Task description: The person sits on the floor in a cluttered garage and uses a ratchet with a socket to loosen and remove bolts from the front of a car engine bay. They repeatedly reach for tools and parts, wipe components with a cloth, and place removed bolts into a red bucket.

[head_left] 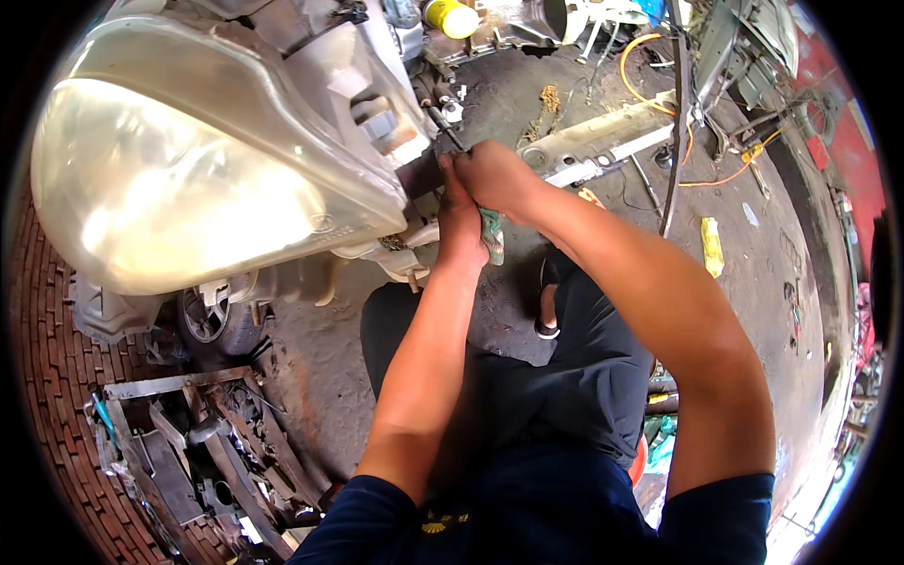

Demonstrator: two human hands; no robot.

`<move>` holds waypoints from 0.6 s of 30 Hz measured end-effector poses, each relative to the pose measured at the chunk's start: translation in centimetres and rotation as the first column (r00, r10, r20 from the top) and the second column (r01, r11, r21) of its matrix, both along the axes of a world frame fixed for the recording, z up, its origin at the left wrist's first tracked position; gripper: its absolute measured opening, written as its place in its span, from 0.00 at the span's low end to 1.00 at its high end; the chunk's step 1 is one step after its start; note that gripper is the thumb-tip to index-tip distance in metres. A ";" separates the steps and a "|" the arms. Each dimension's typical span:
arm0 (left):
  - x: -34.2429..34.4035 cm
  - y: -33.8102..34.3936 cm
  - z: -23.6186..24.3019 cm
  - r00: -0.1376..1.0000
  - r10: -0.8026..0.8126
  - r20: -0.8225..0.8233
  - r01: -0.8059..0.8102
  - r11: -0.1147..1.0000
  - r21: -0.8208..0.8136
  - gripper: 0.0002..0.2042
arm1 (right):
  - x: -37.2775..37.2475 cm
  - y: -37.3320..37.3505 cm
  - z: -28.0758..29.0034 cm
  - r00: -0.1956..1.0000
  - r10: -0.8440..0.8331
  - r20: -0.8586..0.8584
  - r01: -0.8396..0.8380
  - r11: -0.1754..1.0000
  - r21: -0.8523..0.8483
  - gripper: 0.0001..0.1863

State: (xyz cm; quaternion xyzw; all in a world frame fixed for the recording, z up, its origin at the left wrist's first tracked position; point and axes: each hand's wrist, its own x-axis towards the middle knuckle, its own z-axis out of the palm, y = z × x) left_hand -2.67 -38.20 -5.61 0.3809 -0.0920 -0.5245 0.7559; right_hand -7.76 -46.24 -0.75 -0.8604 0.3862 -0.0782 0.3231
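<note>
Both arms reach forward, and the hands meet beside the corner of a large, cloudy headlight. My right hand is closed in a fist, with a thin dark rod running from its knuckles up toward the car front. Pressed against it, my left hand is closed too; whatever its fingers hold is hidden. A crumpled green cloth hangs below the right fist beside the left wrist; which hand holds it I cannot tell. A dark flat part lies just left of the fingers.
A wheel lies under the headlight, beside a metal frame full of scrap parts. A long metal beam, an orange cable and a yellow packet are on the floor to the right. A yellow-capped container stands ahead.
</note>
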 end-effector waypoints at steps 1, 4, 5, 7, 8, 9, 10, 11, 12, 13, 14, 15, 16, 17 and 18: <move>0.1 0.0 -0.4 1.000 -0.004 -0.001 0.004 1.000 0.003 0.32 | 0.2 0.0 0.4 1.000 -0.004 -0.001 0.004 1.000 0.003 0.20; 0.7 -0.8 -0.7 0.997 0.067 -0.035 -0.067 0.998 -0.002 0.28 | 0.7 0.7 1.8 0.953 0.095 -0.288 -0.171 0.953 -0.251 0.18; 1.1 -1.0 -0.6 0.997 0.066 -0.034 -0.066 0.998 -0.002 0.28 | 0.8 1.1 1.7 0.953 0.094 -0.288 -0.170 0.953 -0.252 0.18; 1.9 -1.1 0.0 0.998 0.061 0.001 -0.061 0.998 -0.025 0.25 | 0.8 1.5 1.0 0.984 -0.171 -0.045 0.165 0.980 -0.112 0.15; 1.9 -1.3 0.2 0.988 0.149 0.042 -0.150 0.989 0.013 0.21 | 0.5 1.8 0.5 0.984 -0.171 -0.044 0.165 0.980 -0.109 0.15; 2.7 -0.7 0.2 0.986 0.159 0.048 -0.160 0.987 0.017 0.21 | 0.3 2.6 0.4 0.907 -0.299 0.297 0.175 0.908 0.382 0.13; 3.6 0.1 0.2 0.995 0.095 0.008 -0.096 0.994 0.050 0.20 | -0.1 3.6 0.6 0.697 -0.533 0.479 -0.025 0.650 0.760 0.12; 3.8 0.3 0.2 0.993 0.114 -0.024 -0.113 0.993 0.026 0.19 | -0.8 4.3 1.0 0.474 -0.768 0.430 -0.269 0.338 0.902 0.12; 3.5 0.4 0.5 0.990 0.124 -0.060 -0.124 0.992 0.000 0.19 | -1.7 4.0 0.6 0.397 -0.831 0.388 -0.514 0.149 0.845 0.12; 3.1 0.6 0.8 0.991 0.124 -0.055 -0.124 0.992 0.009 0.19 | -2.6 3.6 -0.2 0.333 -0.890 0.311 -0.724 -0.030 0.689 0.14; 2.7 1.1 1.0 0.993 0.112 -0.031 -0.111 0.993 0.039 0.18 | -3.0 3.2 -1.8 0.333 -0.886 0.323 -0.815 -0.098 0.571 0.15; 2.7 1.5 1.1 0.995 0.103 -0.002 -0.102 0.993 0.067 0.17 | -2.6 3.2 -2.4 0.331 -0.888 0.320 -0.821 -0.103 0.562 0.15; 3.1 1.7 0.1 0.987 0.134 0.083 -0.141 0.987 0.077 0.15 | -2.3 3.1 -2.9 0.392 -0.829 0.399 -0.761 -0.048 0.647 0.15; 3.1 1.8 -0.3 0.987 0.131 0.092 -0.139 0.987 0.082 0.15 | -2.2 3.0 -3.3 0.455 -0.760 0.464 -0.695 0.022 0.718 0.14; 3.2 1.9 -0.5 0.985 0.145 0.090 -0.152 0.986 0.069 0.15 | -2.0 2.9 -3.1 0.538 -0.691 0.482 -0.548 0.148 0.823 0.15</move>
